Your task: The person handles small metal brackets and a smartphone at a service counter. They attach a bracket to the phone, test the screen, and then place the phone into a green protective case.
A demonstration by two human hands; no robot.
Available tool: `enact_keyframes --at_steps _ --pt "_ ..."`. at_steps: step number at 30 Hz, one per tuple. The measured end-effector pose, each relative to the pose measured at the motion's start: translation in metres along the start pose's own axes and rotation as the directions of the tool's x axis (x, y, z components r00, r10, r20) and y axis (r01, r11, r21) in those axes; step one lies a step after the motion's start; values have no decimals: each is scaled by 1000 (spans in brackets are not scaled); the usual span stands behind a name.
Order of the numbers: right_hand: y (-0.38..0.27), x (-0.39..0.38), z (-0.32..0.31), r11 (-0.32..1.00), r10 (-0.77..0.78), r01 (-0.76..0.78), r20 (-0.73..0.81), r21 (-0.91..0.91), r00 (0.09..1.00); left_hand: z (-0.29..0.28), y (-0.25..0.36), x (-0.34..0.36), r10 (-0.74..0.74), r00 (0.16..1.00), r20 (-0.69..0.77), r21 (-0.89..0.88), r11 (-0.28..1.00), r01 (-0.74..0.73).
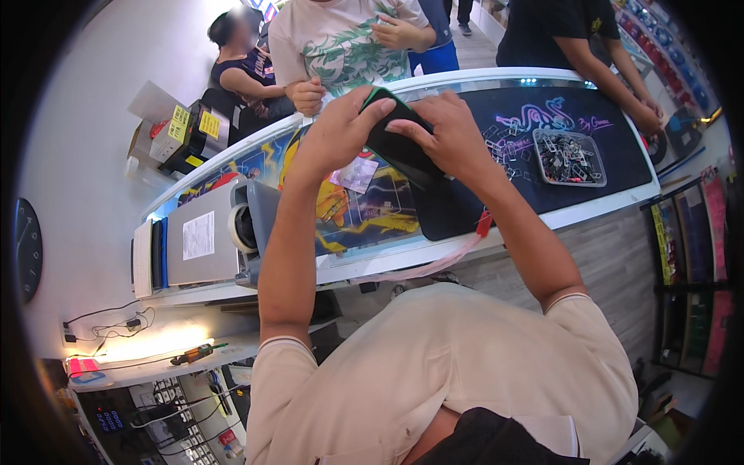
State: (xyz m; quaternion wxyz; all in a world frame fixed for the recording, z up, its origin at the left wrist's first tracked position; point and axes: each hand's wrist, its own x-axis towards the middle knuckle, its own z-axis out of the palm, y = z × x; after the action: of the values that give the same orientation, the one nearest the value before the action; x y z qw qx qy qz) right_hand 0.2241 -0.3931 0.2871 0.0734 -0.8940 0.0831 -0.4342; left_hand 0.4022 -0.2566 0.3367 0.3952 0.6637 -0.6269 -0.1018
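Observation:
A smartphone [397,152] with a dark front and a green edge is held tilted above the counter. My left hand [338,129] is closed round its left side, with the thumb over the upper part of the front. From the other side my right hand [452,129] grips it too, its thumb lying over the front. Most of my fingers are hidden behind the phone. Below it, a small pale purple packet or paper [356,175] lies on a colourful yellow and blue mat [387,221].
A black desk mat [535,198] carries a clear plastic tub [572,180] full of small parts, with more scattered beside it. A grey tape dispenser [260,221] and a laptop-like silver slab [203,240] stand left. Several people are across the white-edged counter [364,269].

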Motion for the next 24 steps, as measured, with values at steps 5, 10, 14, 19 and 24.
enact_keyframes --at_steps 5,10,14,19,24 --pt "-5 12 -14 227 589 -458 254 859 767 40 20 -13 -365 924 -113 -507 821 262" --pt "-19 -19 -18 23 766 -403 243 915 596 89 31 -66 -423 902 88 -489 771 409" --pt "-37 -52 -1 -191 807 -175 256 966 532 101 34 -74 -430 896 -109 -630 727 273" --pt "-40 -59 3 -221 827 -153 268 963 495 130 39 -80 -431 899 -76 -600 740 304" --pt "-56 -60 -1 -137 741 -250 267 959 617 127 47 -85 -537 840 -79 -737 599 313"
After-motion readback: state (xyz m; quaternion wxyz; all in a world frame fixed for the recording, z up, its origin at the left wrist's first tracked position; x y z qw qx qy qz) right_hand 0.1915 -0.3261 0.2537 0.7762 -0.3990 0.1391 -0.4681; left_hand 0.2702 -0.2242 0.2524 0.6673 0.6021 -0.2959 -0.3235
